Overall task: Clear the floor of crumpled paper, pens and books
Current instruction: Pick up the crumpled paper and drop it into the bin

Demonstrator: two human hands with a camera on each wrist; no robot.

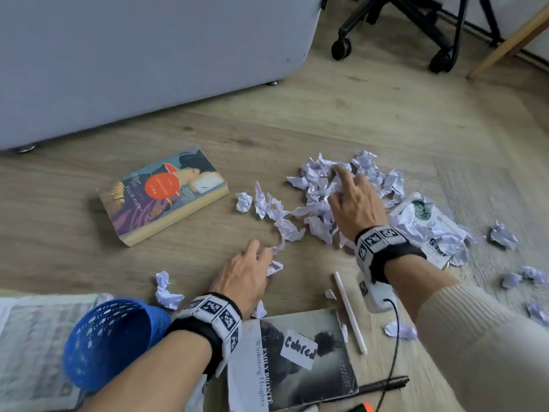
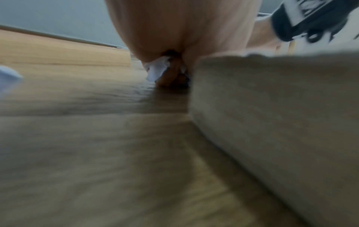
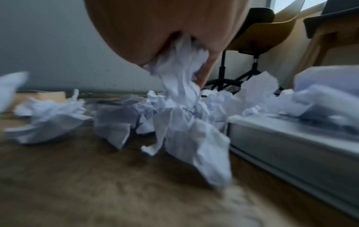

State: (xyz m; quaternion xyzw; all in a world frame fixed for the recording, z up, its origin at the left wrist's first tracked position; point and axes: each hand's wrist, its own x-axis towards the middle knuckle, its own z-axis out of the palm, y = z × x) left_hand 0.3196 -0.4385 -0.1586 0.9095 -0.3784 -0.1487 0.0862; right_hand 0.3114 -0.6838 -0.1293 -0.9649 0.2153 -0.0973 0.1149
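A pile of crumpled paper (image 1: pixel 320 200) lies mid-floor. My right hand (image 1: pixel 341 185) is in the pile, and in the right wrist view it grips a bunch of crumpled paper (image 3: pixel 180 73) lifted off the pile. Low over the floor, my left hand (image 1: pixel 261 263) holds a small crumpled paper (image 1: pixel 274 267), seen pinched in its fingers as a paper scrap (image 2: pixel 157 70). A colourful book (image 1: pixel 163 194) lies at left, a grey book (image 1: pixel 297 361) at the front, and a third book (image 1: pixel 424 221) sits partly under paper. A white pen (image 1: pixel 349 310) and a black pen (image 1: pixel 383 385) lie near the grey book.
A blue mesh bin (image 1: pixel 110 340) lies on its side by my left forearm, on a printed sheet (image 1: pixel 35 337). A grey sofa base (image 1: pixel 148 69) runs along the back left. An office chair base (image 1: pixel 416 31) stands at the back right. Loose paper balls (image 1: pixel 502 236) dot the right floor.
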